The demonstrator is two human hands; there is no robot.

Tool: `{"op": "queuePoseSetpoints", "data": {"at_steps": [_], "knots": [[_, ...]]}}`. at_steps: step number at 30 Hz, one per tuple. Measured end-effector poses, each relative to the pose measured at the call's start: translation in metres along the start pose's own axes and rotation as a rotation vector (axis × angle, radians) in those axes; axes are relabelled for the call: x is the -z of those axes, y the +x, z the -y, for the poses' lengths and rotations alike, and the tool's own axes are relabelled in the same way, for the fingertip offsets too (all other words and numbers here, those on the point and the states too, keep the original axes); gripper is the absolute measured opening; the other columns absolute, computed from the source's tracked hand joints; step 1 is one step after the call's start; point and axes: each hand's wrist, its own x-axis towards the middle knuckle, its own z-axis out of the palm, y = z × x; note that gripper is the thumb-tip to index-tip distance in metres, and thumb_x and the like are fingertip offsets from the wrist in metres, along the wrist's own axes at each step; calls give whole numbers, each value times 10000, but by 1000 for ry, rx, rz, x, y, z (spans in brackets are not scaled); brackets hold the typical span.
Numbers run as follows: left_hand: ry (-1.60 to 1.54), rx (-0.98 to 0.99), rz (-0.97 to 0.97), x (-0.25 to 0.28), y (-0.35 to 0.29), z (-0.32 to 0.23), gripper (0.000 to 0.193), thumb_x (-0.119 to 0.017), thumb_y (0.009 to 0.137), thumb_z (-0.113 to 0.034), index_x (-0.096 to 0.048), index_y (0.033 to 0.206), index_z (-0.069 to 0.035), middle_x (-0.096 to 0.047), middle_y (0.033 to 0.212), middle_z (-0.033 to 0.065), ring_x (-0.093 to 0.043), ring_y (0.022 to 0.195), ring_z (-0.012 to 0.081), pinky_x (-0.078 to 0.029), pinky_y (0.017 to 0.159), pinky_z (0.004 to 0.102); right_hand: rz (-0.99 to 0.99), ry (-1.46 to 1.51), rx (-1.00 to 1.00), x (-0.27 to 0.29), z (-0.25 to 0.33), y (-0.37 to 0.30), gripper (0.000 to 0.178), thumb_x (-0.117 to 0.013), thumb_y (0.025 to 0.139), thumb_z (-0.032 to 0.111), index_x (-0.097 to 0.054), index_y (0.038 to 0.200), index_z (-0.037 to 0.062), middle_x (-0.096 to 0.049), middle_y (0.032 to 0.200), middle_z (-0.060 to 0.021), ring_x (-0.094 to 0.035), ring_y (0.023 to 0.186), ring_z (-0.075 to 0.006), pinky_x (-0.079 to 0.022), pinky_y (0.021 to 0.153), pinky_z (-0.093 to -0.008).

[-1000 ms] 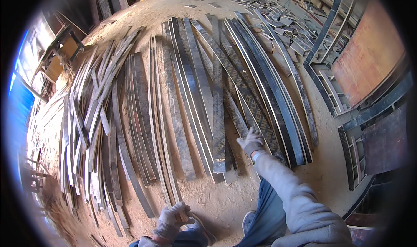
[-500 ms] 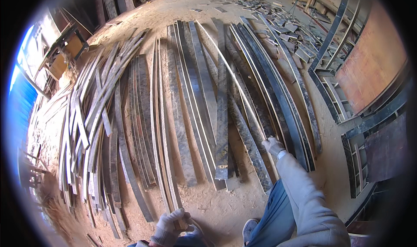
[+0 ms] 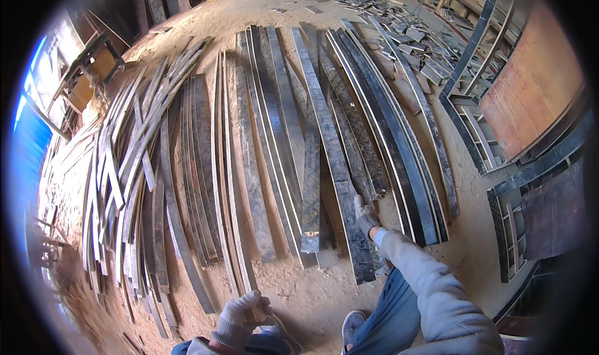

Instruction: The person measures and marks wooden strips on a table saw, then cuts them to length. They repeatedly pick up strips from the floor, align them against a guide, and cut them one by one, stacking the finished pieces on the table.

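My left hand [image 3: 244, 314], in a pale knitted glove, is closed round the near ends of several long wooden strips [image 3: 226, 186] standing on edge. At the right edge of a dark-faced wooden strip [image 3: 326, 127] is my gloved right hand [image 3: 367, 216], gripping it partway along. That strip lies broad face up, slanting over other strips, with its near end by my foot. The fingers of my right hand are partly hidden. Just right of this hand runs a bundle of dark strips with pale edges [image 3: 399, 149].
A tangled heap of narrow strips [image 3: 134, 149] covers the left side. Small board offcuts [image 3: 405, 34] are scattered at the far right. Dark metal frames [image 3: 465, 130] and a brown panel [image 3: 533, 96] stand at right. My shoe [image 3: 354, 324] rests on the dusty floor.
The strip under my right hand was on edge, showing its pale side; now its dark broad face is up and it lies further left. My right hand moved slightly left. The left hand stays on its strips.
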Motion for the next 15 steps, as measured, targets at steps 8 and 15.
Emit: {"op": "queuePoseSetpoints", "data": {"at_steps": [8, 15], "knots": [[-13, 24, -4, 1, 5, 2, 340, -696, 1010, -261, -661, 1124, 57, -704, 998, 170, -732, 864, 306, -654, 724, 489, 111, -21, 198, 9, 13, -3, 764, -277, 1108, 601, -708, 1231, -17, -763, 927, -211, -749, 881, -365, -577, 679, -476], [4, 21, -38, 0, 5, 2, 244, -734, 972, -257, -707, 1060, -31, -739, 977, 167, -750, 871, 341, -640, 723, 568, 197, 388, -418, 64, 51, -35, 990, -394, 940, 861, -646, 1413, 28, -742, 1220, -214, -688, 1203, -331, -557, 947, -439]]}}
